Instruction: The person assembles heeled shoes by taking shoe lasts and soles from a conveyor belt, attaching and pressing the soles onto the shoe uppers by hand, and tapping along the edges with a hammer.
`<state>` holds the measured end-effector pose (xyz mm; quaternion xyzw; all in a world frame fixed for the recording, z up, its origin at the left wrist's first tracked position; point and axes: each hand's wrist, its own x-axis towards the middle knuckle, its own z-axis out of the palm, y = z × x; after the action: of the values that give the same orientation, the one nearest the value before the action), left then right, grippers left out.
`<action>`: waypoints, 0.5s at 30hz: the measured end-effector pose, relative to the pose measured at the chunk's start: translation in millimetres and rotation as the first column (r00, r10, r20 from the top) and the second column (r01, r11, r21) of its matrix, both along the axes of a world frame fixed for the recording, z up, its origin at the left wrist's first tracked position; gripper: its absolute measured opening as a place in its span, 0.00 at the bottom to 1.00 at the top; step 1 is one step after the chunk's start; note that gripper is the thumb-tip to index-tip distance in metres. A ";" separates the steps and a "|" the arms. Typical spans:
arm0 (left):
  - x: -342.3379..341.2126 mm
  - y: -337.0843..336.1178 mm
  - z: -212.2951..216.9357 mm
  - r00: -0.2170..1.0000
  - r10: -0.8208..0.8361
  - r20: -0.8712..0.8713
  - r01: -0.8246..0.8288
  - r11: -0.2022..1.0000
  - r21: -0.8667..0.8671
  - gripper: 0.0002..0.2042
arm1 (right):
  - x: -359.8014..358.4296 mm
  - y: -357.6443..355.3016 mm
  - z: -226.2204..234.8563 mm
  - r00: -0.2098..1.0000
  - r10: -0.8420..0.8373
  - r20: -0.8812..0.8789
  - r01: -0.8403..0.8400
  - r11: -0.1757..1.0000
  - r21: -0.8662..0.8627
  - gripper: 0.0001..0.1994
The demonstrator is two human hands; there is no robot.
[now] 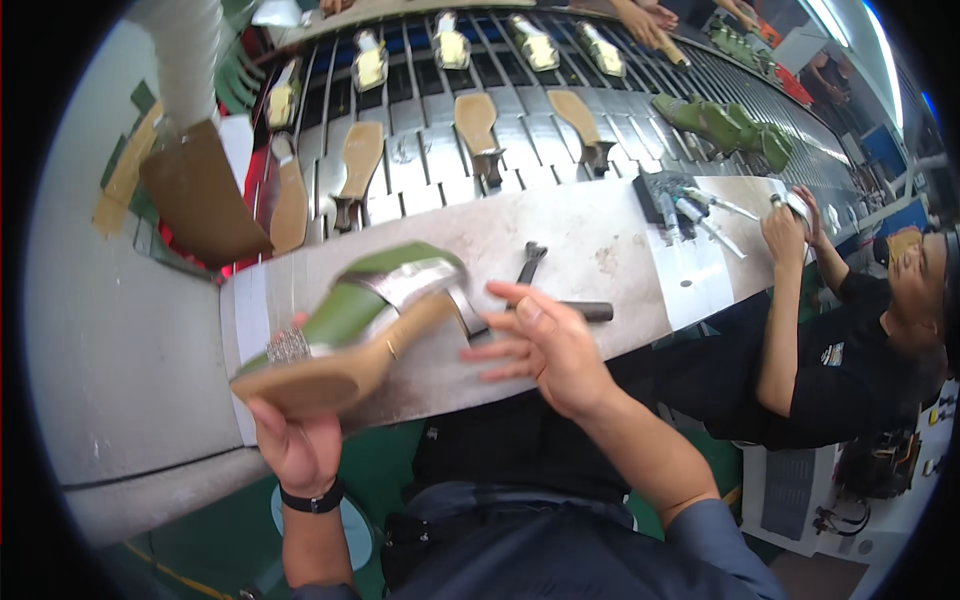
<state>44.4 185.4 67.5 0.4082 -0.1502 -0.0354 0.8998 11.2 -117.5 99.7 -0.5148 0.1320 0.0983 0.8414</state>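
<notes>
A heeled shoe [330,378] with a tan sole, silver straps and a glittery toe band sits on a green shoe last [345,310]. It is tilted above the workbench, its sole turned toward me. My left hand [300,450] grips it near the toe, thumb on the sole's edge and some fingers hidden behind. At the heel end, my right hand [550,350] is spread and slightly blurred, holding nothing. Behind that hand lies a dark tool [533,262] on the bench, and a black handle [590,311] shows beside it; whether they are one piece I cannot tell.
Beyond the workbench [420,215] runs a slatted conveyor [420,150] carrying tan soles [362,160] with heels and several shoes. Green lasts [725,125] lie farther right. A black block [660,190] and white-handled brushes [715,205] stand near a co-worker [860,340] at right.
</notes>
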 end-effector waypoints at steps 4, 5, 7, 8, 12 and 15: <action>21.7 -19.7 12.9 0.906 -0.384 0.176 0.391 0.920 -0.005 0.42 | -12.2 -11.6 -6.8 0.977 0.111 0.183 -0.193 0.825 0.531 0.35; 31.7 -31.9 20.1 0.855 -0.466 0.229 0.482 0.876 -0.018 0.44 | -10.2 -19.0 0.8 0.976 0.101 0.192 -0.189 0.831 0.524 0.35; 50.2 -66.9 43.4 0.955 -0.284 -0.085 0.291 0.954 0.073 0.41 | -8.7 -30.6 26.2 0.985 -0.085 0.150 0.015 0.910 0.414 0.31; 61.6 -76.9 42.3 0.955 -0.239 -0.176 0.278 0.928 0.248 0.37 | 0.5 -34.5 45.9 0.963 -0.229 0.140 0.169 0.922 0.348 0.28; 91.6 -131.2 32.9 0.934 -0.314 -0.168 0.349 0.715 0.606 0.22 | 77.8 -103.8 69.8 0.842 -0.370 0.393 0.438 0.893 -0.098 0.24; 105.2 -155.1 18.6 0.927 -0.371 0.055 0.180 0.569 0.802 0.21 | 156.3 -150.0 88.8 0.842 -0.373 0.390 0.510 0.786 -0.349 0.16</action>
<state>149.6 30.3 86.1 0.7322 -0.2788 -0.1931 0.5907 167.4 -267.5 188.5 -0.6538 0.1392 -0.2155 0.7119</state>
